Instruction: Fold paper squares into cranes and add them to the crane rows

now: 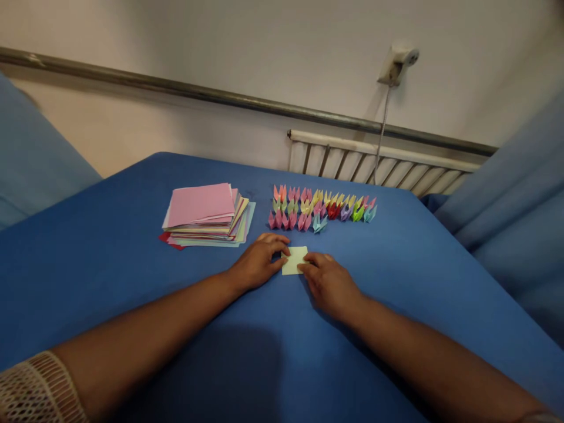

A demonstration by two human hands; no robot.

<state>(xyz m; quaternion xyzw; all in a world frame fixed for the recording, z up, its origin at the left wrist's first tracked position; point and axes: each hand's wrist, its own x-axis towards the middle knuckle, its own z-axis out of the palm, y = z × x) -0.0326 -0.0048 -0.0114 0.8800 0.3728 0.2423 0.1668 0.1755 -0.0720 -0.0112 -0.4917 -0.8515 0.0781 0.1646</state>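
A small pale yellow folded paper (294,259) lies on the blue table (110,258) between my hands. My left hand (258,262) rests at its left edge, fingers curled and pressing on the paper. My right hand (328,282) presses its right edge with bent fingers. Just beyond the paper stand rows of several small folded paper pieces (321,210) in pink, yellow, green, red and blue. To their left sits a stack of coloured paper sheets (205,214), pink on top.
A metal rail (220,97) runs along the wall behind the table. A white bed rail (374,158) and a wall socket (396,64) with a cable are at the back right. Blue fabric (520,205) hangs on both sides.
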